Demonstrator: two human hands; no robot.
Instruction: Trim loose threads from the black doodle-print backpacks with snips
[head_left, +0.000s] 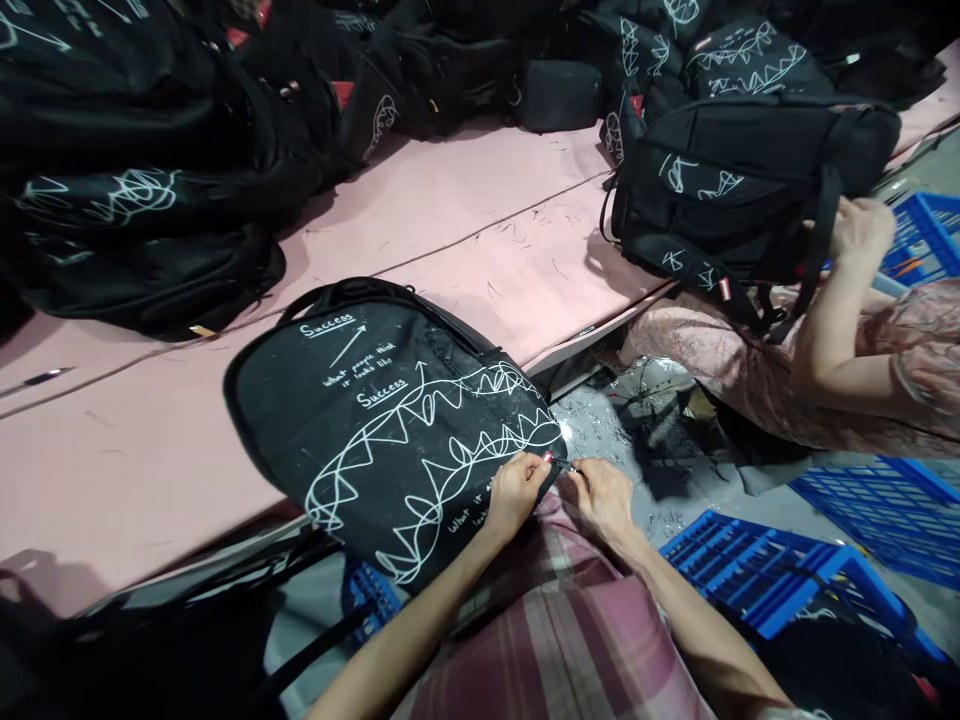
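A black backpack [450, 440] printed with white scribbles and the word "Success" lies tilted across the table's near edge and my lap. My left hand [517, 490] is closed in a pinch on the backpack's lower right edge, beside a small red and white tag [548, 457]. Just right of it, my right hand [604, 495] has its fingers closed around a small dark, thin tool [564, 464]. Its tip points at the left fingertips; its exact kind is too small to make out.
Black backpacks [135, 200] are piled on the pink-covered table [480, 220], which has thread scraps and a pen-like tool [37, 380]. At right, a co-worker's hand [862, 235] holds another backpack [750, 190]. Blue crates [780, 570] stand on the floor.
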